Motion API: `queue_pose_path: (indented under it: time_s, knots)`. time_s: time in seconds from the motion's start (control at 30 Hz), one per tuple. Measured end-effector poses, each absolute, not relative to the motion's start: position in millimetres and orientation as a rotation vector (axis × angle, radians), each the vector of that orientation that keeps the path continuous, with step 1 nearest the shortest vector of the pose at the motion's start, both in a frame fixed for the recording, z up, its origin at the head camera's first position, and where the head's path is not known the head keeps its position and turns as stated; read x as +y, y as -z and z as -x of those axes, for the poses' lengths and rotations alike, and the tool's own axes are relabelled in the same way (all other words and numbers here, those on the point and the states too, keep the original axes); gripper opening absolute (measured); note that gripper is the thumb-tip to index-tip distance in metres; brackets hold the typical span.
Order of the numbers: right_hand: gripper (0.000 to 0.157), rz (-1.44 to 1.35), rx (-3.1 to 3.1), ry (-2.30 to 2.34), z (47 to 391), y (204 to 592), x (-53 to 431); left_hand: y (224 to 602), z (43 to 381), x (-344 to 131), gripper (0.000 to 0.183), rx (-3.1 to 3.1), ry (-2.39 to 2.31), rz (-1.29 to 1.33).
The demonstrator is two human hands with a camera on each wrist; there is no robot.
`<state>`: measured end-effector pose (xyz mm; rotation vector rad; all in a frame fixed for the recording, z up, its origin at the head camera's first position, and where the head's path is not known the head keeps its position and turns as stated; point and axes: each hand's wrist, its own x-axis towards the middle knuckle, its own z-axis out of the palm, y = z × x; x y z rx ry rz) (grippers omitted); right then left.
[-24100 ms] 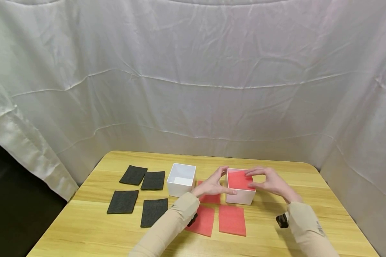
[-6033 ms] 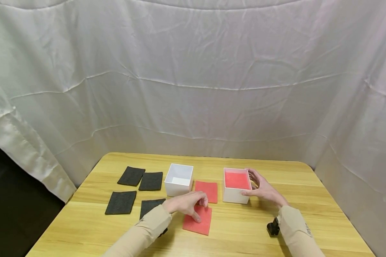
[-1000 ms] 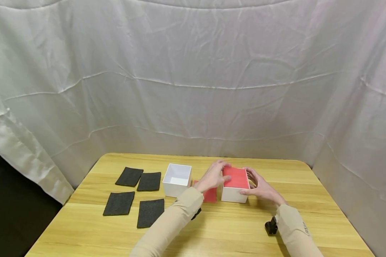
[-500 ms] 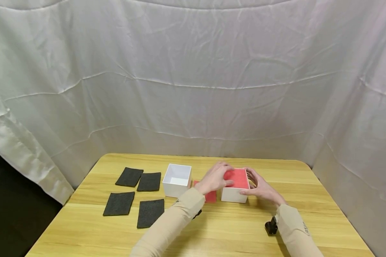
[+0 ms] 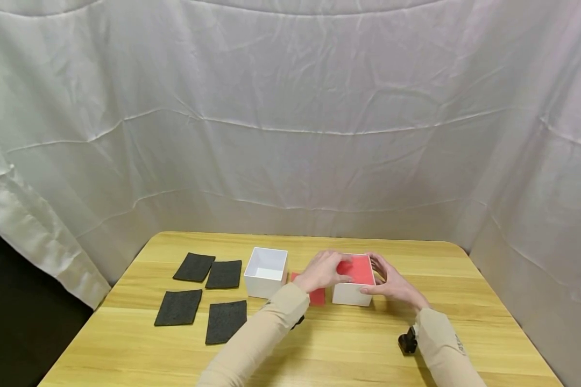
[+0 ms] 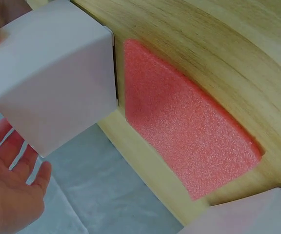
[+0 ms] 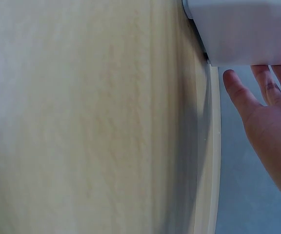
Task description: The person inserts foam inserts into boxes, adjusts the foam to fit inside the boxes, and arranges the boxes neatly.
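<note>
A white box [image 5: 351, 295] stands right of the table's middle, with a square red foam sheet [image 5: 360, 270] inside, just under its rim. My left hand [image 5: 321, 269] reaches over the box's left rim, fingertips and thumb on the red sheet. In the left wrist view its fingers [image 6: 18, 158] are spread and pass behind the box's edge. My right hand [image 5: 392, 284] grips the box from the right, thumb on the front wall and fingers round the back. Another red foam sheet [image 6: 179, 117] lies flat left of this box, partly beneath my left forearm in the head view.
A second white box [image 5: 261, 287] stands to the left, its white floor showing. Several black felt-like squares [image 5: 178, 308] lie flat on the left of the wooden table [image 5: 358, 349]. A pale curtain [image 5: 290, 134] hangs behind the far edge.
Red sheets from the table's front have gone into the right-hand box. Over the last second my left hand has pressed the top sheet lower inside. My right hand stays on the box.
</note>
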<state>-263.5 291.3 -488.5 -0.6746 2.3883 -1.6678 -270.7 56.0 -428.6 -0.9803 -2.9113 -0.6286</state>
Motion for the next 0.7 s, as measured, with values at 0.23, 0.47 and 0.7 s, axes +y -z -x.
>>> queue_pose_path:
  time_s: [0.23,0.47,0.7]
  knots:
    - [0.094,0.676,2.380,1.675,263.3,487.4,290.8,429.7,274.0,55.1,0.043,-2.904,0.619,1.007]
    - [0.093,0.663,2.389,1.655,263.5,486.1,290.5,431.3,274.3,61.0,0.052,-2.871,0.832,1.123]
    - [0.093,0.673,2.391,1.653,262.4,484.9,289.7,430.8,274.4,70.8,0.048,-2.870,0.808,1.185]
